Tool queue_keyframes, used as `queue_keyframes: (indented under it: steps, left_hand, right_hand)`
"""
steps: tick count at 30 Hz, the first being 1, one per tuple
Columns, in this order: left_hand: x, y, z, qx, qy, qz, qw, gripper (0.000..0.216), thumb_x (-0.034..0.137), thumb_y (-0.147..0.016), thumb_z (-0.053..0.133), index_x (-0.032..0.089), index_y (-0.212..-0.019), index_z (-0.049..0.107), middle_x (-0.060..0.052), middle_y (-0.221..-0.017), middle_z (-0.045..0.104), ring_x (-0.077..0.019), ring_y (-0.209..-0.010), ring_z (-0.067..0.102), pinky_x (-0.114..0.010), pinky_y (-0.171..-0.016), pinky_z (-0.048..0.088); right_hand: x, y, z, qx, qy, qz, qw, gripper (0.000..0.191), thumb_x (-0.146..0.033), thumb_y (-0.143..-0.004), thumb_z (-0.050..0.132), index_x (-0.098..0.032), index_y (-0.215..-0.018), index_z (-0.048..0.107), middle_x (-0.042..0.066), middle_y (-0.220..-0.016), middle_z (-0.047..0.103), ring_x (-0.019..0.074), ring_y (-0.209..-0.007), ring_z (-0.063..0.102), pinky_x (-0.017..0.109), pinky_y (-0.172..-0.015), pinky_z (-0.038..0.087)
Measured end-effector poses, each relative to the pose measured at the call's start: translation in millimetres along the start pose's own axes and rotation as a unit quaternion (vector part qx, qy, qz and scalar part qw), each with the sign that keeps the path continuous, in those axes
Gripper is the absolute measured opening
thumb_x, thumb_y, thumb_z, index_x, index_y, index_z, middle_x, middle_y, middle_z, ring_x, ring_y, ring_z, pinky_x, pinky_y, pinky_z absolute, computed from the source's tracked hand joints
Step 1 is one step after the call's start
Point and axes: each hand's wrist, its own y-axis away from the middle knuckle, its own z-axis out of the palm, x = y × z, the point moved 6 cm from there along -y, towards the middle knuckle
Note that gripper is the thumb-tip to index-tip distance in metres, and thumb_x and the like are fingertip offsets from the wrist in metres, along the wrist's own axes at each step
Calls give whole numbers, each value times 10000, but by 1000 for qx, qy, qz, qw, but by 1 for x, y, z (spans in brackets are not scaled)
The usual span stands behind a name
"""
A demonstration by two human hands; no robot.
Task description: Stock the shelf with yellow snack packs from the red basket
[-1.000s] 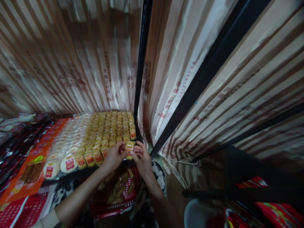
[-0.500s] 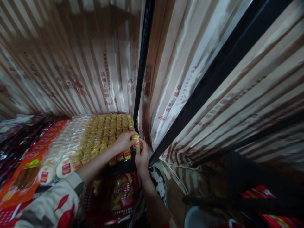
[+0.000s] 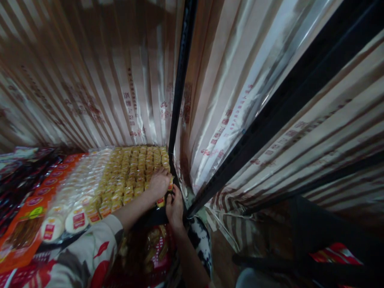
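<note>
The step in hand looks like seating one yellow snack pkt [image 3: 171, 184] at the right end of the front row, hard by the black post [image 3: 179, 92]. Best done w/ the label facing out, pressed flush to its neighbours and square to the shelf [image 3: 151, 217] edge.

Left hand [image 3: 159, 183] lies over the pkt, fingers curled down onto it. Right hand [image 3: 174, 207] sits just below, thumb up against it; whether it grips, can't tell.

The pkt is small, glossy, yellow w/ a red label, like the rows of yellow pkts [image 3: 132, 172] behind.
</note>
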Motion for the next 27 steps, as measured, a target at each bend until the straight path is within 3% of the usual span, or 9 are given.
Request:
queue_keyframes:
  steps: [5, 10, 18, 22, 27]
  left_hand:
    - [-3, -2, 2, 1, 10, -17, 1000, 255, 108, -842, 383, 104, -909, 629, -144, -991, 596, -264, -1032, 487, -390, -915, 392]
    - [-4, -1, -1, 17, 19, -14, 1000, 307, 127, -846, 402, 134, -1085, 595, -131, -1034, 589, -260, -1055, 477, -388, -918, 385]
    - [-7, -8, 5, -10, 16, -18, 1000, 257, 113, -825, 424, 132, -878, 674, -140, -959, 607, -274, -1037, 490, -401, -897, 392]
    - [-7, -9, 7, 2, 24, -13, 1000, 237, 125, -820, 435, 139, -859, 669, -140, -958, 601, -278, -1031, 485, -410, -889, 387]
    - [-5, -6, 4, 10, 5, -15, 1000, 228, 123, -813, 445, 114, -916, 648, -147, -984, 605, -280, -1026, 488, -398, -892, 386]
  right_hand:
    - [-1, -2, 3, -14, -1, -27, 1000, 491, -144, -804, 324, -117, -1281, 438, 160, -1297, 457, 225, -1217, 423, 415, -962, 427]
    - [-6, -4, 2, -4, 44, -43, 998, 478, -137, -798, 340, -128, -1249, 497, 156, -1198, 507, 242, -1146, 454, 448, -977, 393]
    - [0, -5, 7, -21, 27, -43, 998, 517, -113, -797, 335, -137, -1300, 453, 152, -1125, 552, 231, -1070, 518, 416, -927, 445]
    - [5, -4, 8, -22, 21, -37, 999, 524, -98, -769, 356, -129, -1281, 461, 156, -1142, 559, 225, -1049, 541, 419, -929, 451]
    - [3, -4, 6, -8, 38, -57, 998, 481, -109, -785, 333, -123, -1233, 508, 149, -1219, 542, 229, -1160, 474, 443, -988, 400]
